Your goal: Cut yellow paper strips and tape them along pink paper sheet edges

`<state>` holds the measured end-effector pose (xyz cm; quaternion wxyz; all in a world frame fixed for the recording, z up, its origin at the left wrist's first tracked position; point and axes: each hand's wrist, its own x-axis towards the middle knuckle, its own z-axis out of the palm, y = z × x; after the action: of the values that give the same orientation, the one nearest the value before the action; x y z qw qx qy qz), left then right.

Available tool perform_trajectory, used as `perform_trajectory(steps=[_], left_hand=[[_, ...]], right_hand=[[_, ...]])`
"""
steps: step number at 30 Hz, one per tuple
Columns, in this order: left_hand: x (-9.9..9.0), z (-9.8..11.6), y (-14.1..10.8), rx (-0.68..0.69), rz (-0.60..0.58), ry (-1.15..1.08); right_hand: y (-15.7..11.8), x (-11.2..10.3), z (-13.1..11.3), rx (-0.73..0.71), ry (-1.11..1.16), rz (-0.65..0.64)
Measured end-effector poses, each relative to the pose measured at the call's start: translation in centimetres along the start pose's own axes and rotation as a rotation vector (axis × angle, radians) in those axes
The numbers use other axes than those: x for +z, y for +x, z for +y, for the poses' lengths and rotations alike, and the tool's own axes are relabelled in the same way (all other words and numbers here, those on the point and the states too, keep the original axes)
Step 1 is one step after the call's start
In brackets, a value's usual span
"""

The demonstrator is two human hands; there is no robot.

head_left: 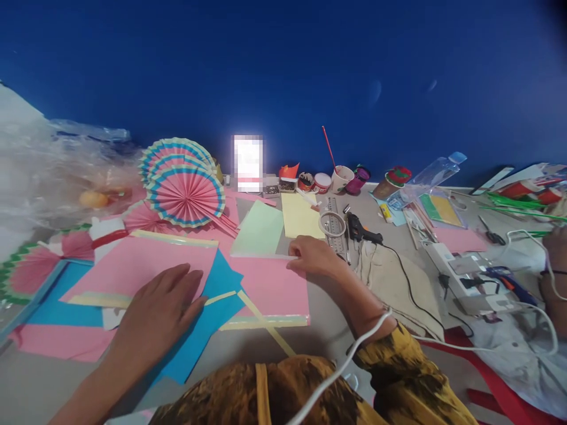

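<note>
My left hand (162, 304) lies flat, fingers spread, over the lower right part of a pink sheet (146, 260) with pale yellow strips along two edges. Blue paper (190, 345) lies under and beside that hand. My right hand (310, 255) has its fingers curled together at the right end of a white edge along a pale green sheet (259, 230). What those fingers pinch, if anything, is too small to make out. Another pink sheet (274, 289), with a yellow and white strip along its near edge, lies below it. A narrow yellow strip (266, 321) slants towards me.
Pink pleated paper fans (186, 195) stand at the back left. A lit screen (248, 163) leans at the wall. Right of my right hand are a tape roll (332, 224), a black glue gun (361, 229), a cloth (394, 283) and a power strip (447, 268). Another person's arm shows far right.
</note>
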<state>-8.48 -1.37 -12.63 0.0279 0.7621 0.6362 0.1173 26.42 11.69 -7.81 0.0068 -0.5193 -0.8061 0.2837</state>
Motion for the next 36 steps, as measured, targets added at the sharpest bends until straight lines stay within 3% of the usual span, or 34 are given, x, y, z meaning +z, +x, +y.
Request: perform_trajectory(steps=[3,7,11,15,19,21,25,30,33,36], left_hand=[[-0.2,-0.6,0.1,-0.037,-0.018,-0.06],[-1.0,-1.1,0.9,-0.099,-0.079,-0.173],[-2.9,-0.7,2.1,-0.217,-0.149,-0.378],[-5.5,1.8,4.5,-0.357,0.004,-0.532],[-6.9,5.6,8.3,-0.346,-0.025,-0.709],[-7.0,7.2,10.1,-0.304,-0.018,-0.784],[-7.3,9.4,12.1,-0.251,0.095,-0.793],[-8.2,10.4,12.8,-0.19,0.093,-0.884],[-7.9,10.1,13.2,-0.312,0.16,-0.991],[-7.1,9.0,13.7,-0.503,0.181,-1.231]], right_hand=[[-1.0,-1.0,0.5,-0.044,0.209,0.027],[-2.2,-2.4,1.2,0.044,0.575,0.19],[-2.0,-2.1,2.0,0.06,0.81,0.288],[-0.7,-0.6,2.8,0.002,0.914,0.445],[0.3,0.4,3.1,-0.044,0.957,0.74],[0.5,0.6,3.1,-0.078,0.979,0.822],[0.3,0.8,3.0,-0.116,1.076,0.798],[-0.1,1.2,3.0,-0.085,1.142,0.627],[-0.2,1.1,3.2,-0.096,1.156,0.522],[-0.2,0.6,3.4,-0.089,1.161,0.502]])
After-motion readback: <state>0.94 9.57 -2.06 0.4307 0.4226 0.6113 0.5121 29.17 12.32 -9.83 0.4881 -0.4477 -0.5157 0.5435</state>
